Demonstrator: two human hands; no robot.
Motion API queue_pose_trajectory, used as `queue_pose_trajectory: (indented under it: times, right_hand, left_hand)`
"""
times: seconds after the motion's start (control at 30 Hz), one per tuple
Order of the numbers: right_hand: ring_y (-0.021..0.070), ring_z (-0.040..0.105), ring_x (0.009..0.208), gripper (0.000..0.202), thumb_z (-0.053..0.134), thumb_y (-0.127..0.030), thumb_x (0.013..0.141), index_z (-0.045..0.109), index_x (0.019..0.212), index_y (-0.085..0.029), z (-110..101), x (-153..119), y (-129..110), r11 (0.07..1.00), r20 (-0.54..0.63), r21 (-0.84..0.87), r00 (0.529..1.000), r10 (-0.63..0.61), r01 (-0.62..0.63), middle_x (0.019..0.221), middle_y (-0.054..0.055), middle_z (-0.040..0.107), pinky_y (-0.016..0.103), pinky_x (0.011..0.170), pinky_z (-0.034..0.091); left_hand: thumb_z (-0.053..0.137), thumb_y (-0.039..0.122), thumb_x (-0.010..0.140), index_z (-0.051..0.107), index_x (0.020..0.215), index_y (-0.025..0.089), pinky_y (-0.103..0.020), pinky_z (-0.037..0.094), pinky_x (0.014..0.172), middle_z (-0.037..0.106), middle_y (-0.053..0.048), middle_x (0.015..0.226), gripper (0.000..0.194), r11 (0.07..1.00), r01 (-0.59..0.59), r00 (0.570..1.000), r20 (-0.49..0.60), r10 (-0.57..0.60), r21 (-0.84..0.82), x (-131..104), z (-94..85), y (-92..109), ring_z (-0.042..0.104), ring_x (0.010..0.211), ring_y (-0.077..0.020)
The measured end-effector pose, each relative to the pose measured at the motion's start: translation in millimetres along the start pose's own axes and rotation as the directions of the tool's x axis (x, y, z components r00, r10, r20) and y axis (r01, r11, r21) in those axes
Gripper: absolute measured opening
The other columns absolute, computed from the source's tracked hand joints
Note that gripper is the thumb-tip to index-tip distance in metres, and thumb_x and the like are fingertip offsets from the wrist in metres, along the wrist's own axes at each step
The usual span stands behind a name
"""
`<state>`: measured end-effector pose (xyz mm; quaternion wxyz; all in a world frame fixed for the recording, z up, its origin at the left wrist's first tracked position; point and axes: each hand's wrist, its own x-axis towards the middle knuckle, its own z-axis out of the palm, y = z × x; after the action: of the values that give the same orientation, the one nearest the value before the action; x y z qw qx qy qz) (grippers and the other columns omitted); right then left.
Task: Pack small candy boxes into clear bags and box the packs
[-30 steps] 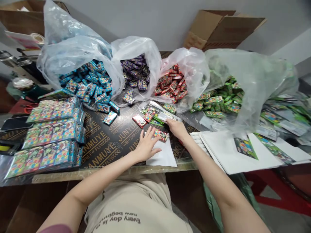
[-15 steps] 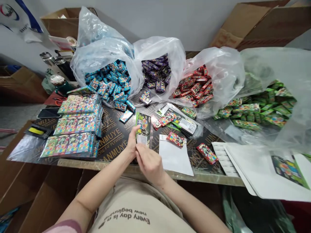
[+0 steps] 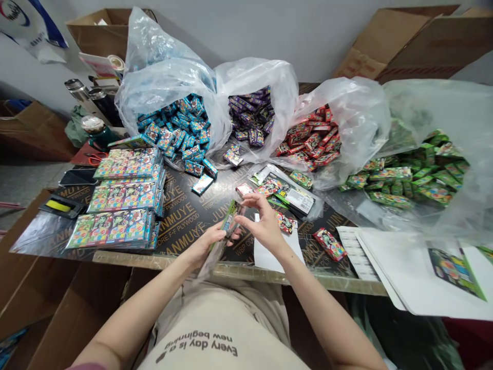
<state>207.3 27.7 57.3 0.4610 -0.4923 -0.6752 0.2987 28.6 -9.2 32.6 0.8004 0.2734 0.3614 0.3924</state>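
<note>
Packets [image 3: 115, 195] stand stacked left of us, bags [image 3: 256, 72] behind; nothing blocks our hands. Left hand [image 3: 211, 240], tilted, grips the green-and-black package [image 3: 230, 216] near the table edge; right hand [image 3: 264, 222] pinches its top.

Bags [image 3: 284, 97] along table [image 3: 179, 198] back; pack stacks [image 3: 115, 198] left, sheets [image 3: 404, 257] right.

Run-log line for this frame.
left hand: holding packet | right hand: at packet's far end | packs: stacked left | bags: open, boxes inside
</note>
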Motion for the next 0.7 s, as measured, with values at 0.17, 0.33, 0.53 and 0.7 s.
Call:
queue_pose_trajectory:
  times: [0.17, 0.33, 0.53, 0.7]
  right_hand:
    - [0.0198, 0.057, 0.081, 0.033, 0.078, -0.047, 0.07, 0.06, 0.072, -0.02, -8.3, 10.6, 0.9, 0.992, 0.273, 0.014, 0.954, -0.121, 0.122, 0.082, 0.004, 0.061, 0.034, 0.076, 0.048]
    - [0.0217, 0.056, 0.09, 0.032, 0.077, -0.041, 0.074, 0.069, 0.097, -0.021, -13.0, 8.8, -6.4, 0.992, 0.563, 0.025, 0.818, -0.117, 0.124, 0.092, 0.006, 0.068, 0.033, 0.079, 0.049]
    - [0.0206, 0.059, 0.093, 0.043, 0.068, -0.037, 0.083, 0.062, 0.123, -0.024, -12.1, 13.0, 0.1, 0.995, 0.544, 0.038, 0.834, -0.094, 0.087, 0.107, 0.006, 0.07, 0.037, 0.087, 0.047]
    - [0.0248, 0.061, 0.101, 0.039, 0.073, -0.044, 0.074, 0.067, 0.109, -0.026, -0.7, 7.9, 4.0, 0.999, 0.073, 0.053, 0.997, 0.003, -0.007, 0.105, 0.006, 0.069, 0.043, 0.094, 0.047]
  left_hand:
    - [0.077, 0.045, 0.061, 0.058, 0.129, 0.02, -0.033, 0.045, 0.087, 0.067, -0.01, 0.118, 0.074, 0.995, -0.061, 0.997, 0.045, 0.058, 0.083, -3.6, -2.3, 0.7, 0.06, 0.108, -0.0268]
    - [0.081, 0.039, 0.058, 0.064, 0.121, 0.016, -0.037, 0.036, 0.103, 0.066, -0.01, 0.12, 0.069, 0.976, -0.104, 0.994, 0.061, 0.094, 0.193, -15.4, -2.0, 7.2, 0.056, 0.115, -0.0296]
    - [0.069, 0.047, 0.074, 0.069, 0.108, 0.013, -0.032, 0.044, 0.087, 0.071, -0.008, 0.1, 0.048, 0.939, -0.07, 0.998, 0.02, 0.068, 0.335, -17.4, -5.9, 3.2, 0.062, 0.093, -0.0244]
    - [0.058, 0.049, 0.077, 0.071, 0.086, 0.015, -0.029, 0.045, 0.073, 0.067, -0.004, 0.077, 0.037, 0.92, -0.113, 0.98, -0.112, 0.166, 0.377, -9.2, 3.2, 4.7, 0.058, 0.076, -0.0199]
